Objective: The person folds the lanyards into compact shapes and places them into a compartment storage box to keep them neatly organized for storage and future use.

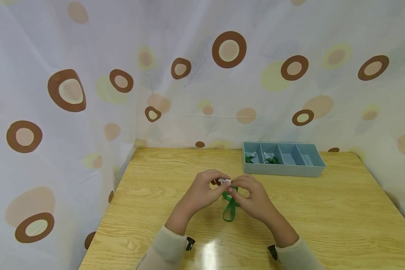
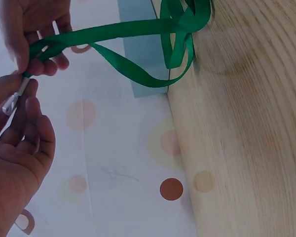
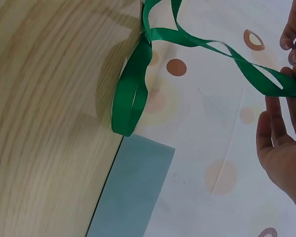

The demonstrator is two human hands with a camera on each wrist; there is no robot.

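While both wrist views show ribbon (image 2: 108,32), the left adds a clip (image 2: 11,103).

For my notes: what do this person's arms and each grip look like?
Beige sleeves, each with a small black clip at the inner edge. Faint lettering marks the left one, too small to read. The left grip and right grip wear no gloves.

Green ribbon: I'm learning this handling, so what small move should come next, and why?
Probably the right hand should slide along the green ribbon to spread it, since its loops hang crossed while the left hand pinches the white piece.
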